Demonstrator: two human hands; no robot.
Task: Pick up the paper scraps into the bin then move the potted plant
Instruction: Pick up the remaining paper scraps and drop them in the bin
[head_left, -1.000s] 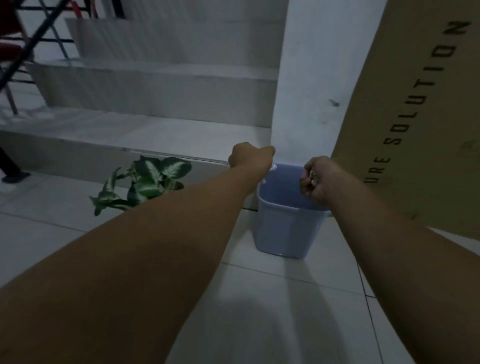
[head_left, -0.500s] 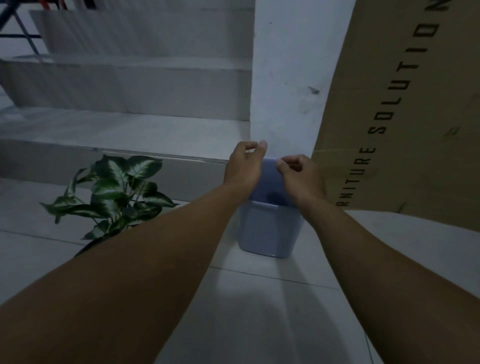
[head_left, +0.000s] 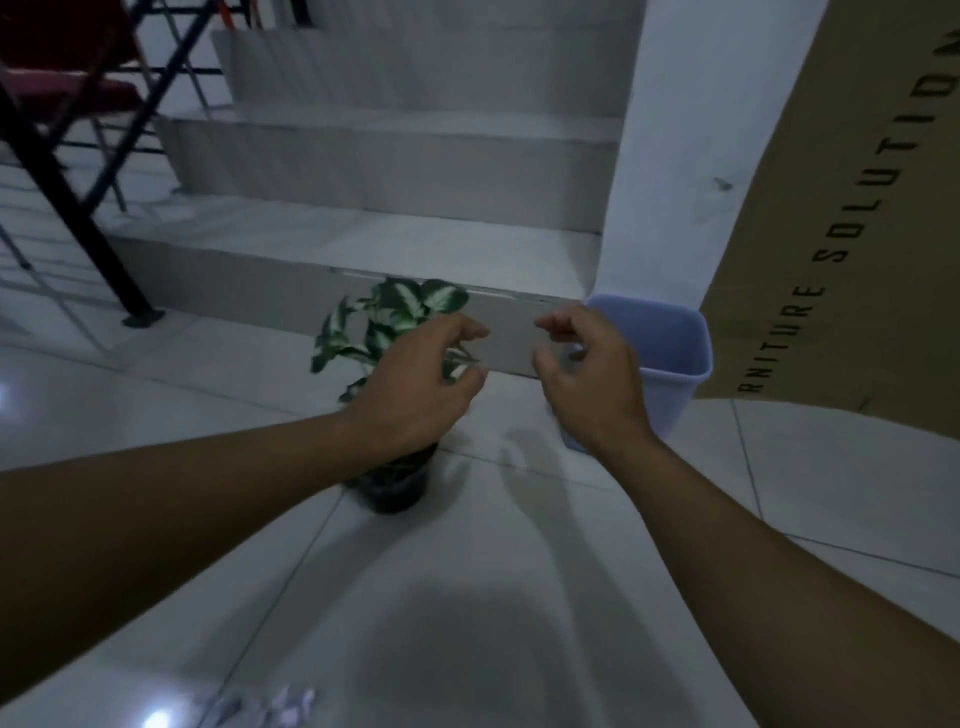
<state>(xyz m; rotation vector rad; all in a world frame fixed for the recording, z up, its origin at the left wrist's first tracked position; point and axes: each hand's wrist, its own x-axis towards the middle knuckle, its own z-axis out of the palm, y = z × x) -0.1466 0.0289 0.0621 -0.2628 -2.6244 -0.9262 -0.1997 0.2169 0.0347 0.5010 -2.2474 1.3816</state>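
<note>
A black frame leg (head_left: 78, 208) stands far left on the tiled floor (head_left: 519, 597), and paper scraps (head_left: 280, 704) lie near, at the bottom edge. The left hand (head_left: 415, 389), fingers loosely curled and holding nothing, hovers over the plant (head_left: 395, 327), whose dark pot (head_left: 395, 488) sits below the step (head_left: 363, 244). The right hand (head_left: 587, 374), likewise half open and empty, hangs between plant and bin (head_left: 670, 358), with cardboard (head_left: 857, 234) leaning far right.

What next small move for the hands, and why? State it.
Probably turn back down to the paper scraps on the floor near the person: both the left hand and right hand are open and empty, and the bin stands beside the potted plant.
</note>
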